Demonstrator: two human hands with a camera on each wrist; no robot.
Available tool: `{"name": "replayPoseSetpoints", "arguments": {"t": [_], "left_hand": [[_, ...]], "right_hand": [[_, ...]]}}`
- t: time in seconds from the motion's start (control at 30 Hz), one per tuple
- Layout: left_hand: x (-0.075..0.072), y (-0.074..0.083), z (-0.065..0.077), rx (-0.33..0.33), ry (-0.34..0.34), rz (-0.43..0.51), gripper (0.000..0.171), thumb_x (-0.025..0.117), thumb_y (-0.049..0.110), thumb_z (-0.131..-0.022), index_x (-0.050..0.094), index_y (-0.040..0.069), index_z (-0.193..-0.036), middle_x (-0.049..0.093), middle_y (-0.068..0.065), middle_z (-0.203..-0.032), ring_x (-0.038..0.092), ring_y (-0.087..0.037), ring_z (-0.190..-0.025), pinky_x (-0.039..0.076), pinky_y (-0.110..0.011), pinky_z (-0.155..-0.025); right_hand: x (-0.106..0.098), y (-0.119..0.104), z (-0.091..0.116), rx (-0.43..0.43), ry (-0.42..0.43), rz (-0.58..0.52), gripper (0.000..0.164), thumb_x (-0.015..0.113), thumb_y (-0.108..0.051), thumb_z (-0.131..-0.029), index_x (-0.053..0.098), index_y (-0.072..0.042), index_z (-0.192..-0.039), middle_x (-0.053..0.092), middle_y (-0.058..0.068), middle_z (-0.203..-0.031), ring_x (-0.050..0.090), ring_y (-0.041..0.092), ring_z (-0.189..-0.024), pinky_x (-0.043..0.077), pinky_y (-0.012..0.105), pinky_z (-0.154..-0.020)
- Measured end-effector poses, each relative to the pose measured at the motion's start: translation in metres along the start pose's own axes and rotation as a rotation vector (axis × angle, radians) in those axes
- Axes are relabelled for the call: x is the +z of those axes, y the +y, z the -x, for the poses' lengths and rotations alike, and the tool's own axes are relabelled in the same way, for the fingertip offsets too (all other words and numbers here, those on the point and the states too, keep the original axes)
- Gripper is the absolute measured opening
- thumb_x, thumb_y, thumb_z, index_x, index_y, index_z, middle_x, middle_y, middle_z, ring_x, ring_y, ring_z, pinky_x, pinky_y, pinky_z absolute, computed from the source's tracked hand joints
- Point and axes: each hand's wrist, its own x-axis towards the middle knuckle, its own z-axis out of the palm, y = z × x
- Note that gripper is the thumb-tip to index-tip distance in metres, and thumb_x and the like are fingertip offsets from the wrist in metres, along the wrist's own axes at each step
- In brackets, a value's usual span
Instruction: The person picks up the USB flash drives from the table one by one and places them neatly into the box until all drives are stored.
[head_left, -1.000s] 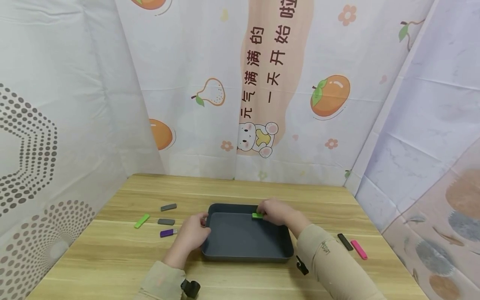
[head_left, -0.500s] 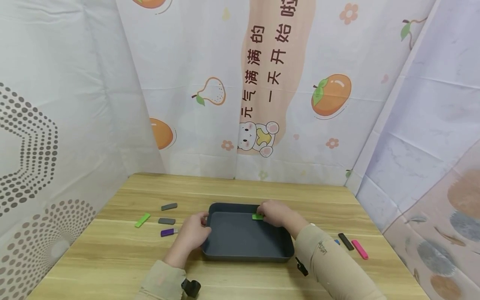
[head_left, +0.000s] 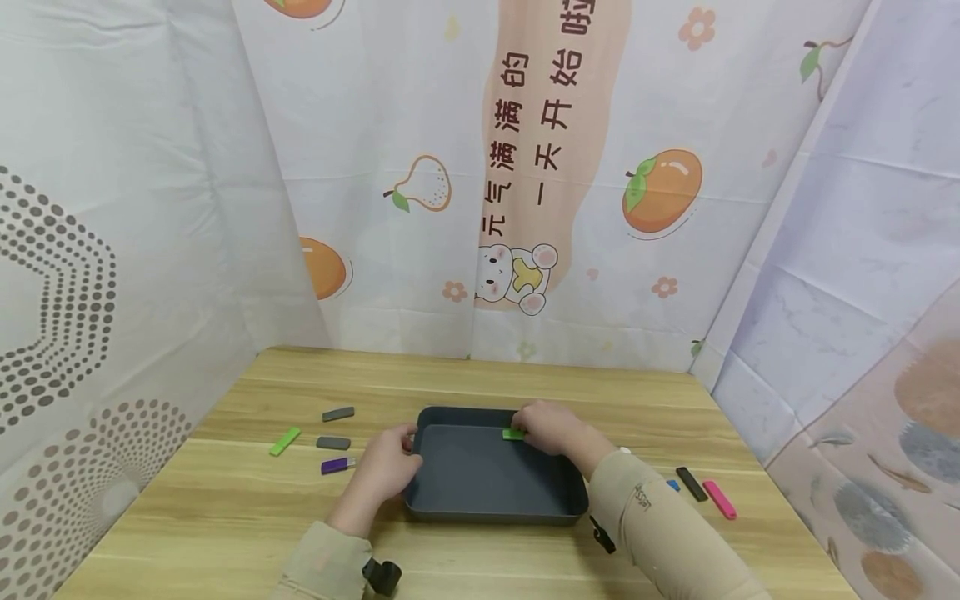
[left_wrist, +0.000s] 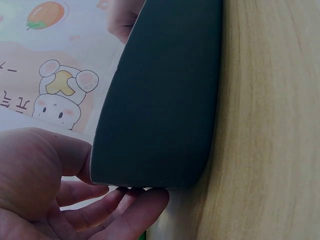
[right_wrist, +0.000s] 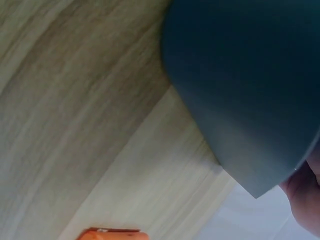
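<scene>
A dark grey rectangular tray sits on the wooden table. My left hand grips its left wall, with the thumb over the rim and the fingers against the outside, as the left wrist view shows on the tray wall. At the tray's back wall, my right hand pinches a bright green USB stick, whose right end is hidden by the fingers. In the right wrist view the tray's side covers most of that hand, leaving a little of the fingers visible.
Left of the tray lie another green stick, two grey sticks and a purple USB stick. On the right are black, pink and partly covered blue sticks. An orange object shows in the right wrist view.
My right hand and the green USB stick have shifted very slightly left along the tray's back. The blue stick has come out from behind the right sleeve. My left hand keeps its place.
</scene>
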Motion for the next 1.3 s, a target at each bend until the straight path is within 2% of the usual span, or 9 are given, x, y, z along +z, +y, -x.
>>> {"name": "replayPoseSetpoints", "arguments": {"t": [0.17,0.33,0.63,0.93,1.1,1.3], "left_hand": [[0.0,0.0,0.001,0.001,-0.001,0.007,0.052,0.066,0.001,-0.088,0.058,-0.004,-0.139,0.064,-0.017,-0.113,0.061,-0.023,-0.085,0.054,-0.032,-0.059],[0.0,0.0,0.001,-0.005,-0.001,0.01,0.051,0.066,0.002,-0.088,0.058,-0.004,-0.138,0.064,-0.017,-0.113,0.062,-0.023,-0.084,0.055,-0.032,-0.056],[0.0,0.0,0.001,-0.004,0.002,0.001,0.051,0.067,0.002,-0.088,0.058,-0.004,-0.138,0.065,-0.017,-0.113,0.062,-0.024,-0.086,0.056,-0.034,-0.064],[0.001,0.0,0.002,-0.02,-0.009,0.024,0.052,0.066,0.002,-0.089,0.057,-0.003,-0.139,0.063,-0.019,-0.116,0.062,-0.024,-0.083,0.054,-0.032,-0.05],[0.001,0.001,0.002,-0.024,-0.012,0.031,0.052,0.066,0.002,-0.089,0.057,-0.003,-0.14,0.063,-0.02,-0.118,0.062,-0.025,-0.084,0.055,-0.032,-0.05],[0.001,0.001,0.002,-0.025,-0.009,0.032,0.052,0.066,0.002,-0.089,0.057,-0.003,-0.139,0.063,-0.02,-0.118,0.062,-0.024,-0.084,0.054,-0.032,-0.049]], "right_hand": [[0.002,0.0,0.0,0.004,-0.005,0.0,0.012,0.074,-0.004,-0.09,0.073,-0.015,-0.09,0.063,-0.008,-0.081,0.053,0.01,-0.072,0.05,0.032,-0.068],[0.003,0.0,-0.001,0.011,0.001,-0.005,0.012,0.073,-0.004,-0.091,0.073,-0.016,-0.089,0.062,-0.009,-0.08,0.052,0.011,-0.07,0.049,0.031,-0.066],[0.002,-0.001,-0.002,0.017,0.004,-0.014,0.012,0.074,-0.004,-0.091,0.073,-0.016,-0.089,0.063,-0.006,-0.082,0.052,0.012,-0.07,0.048,0.032,-0.066],[-0.002,0.0,0.001,-0.007,-0.002,-0.048,0.01,0.074,-0.003,-0.09,0.072,-0.012,-0.088,0.062,-0.005,-0.081,0.05,0.013,-0.07,0.048,0.032,-0.065],[-0.007,0.005,0.004,-0.009,0.017,-0.081,0.009,0.076,-0.003,-0.088,0.071,-0.011,-0.086,0.061,-0.002,-0.078,0.049,0.014,-0.068,0.048,0.034,-0.063],[-0.016,0.012,0.01,-0.008,0.063,-0.122,0.01,0.077,-0.006,-0.088,0.074,-0.008,-0.097,0.067,0.001,-0.087,0.058,0.015,-0.076,0.053,0.038,-0.07]]}}
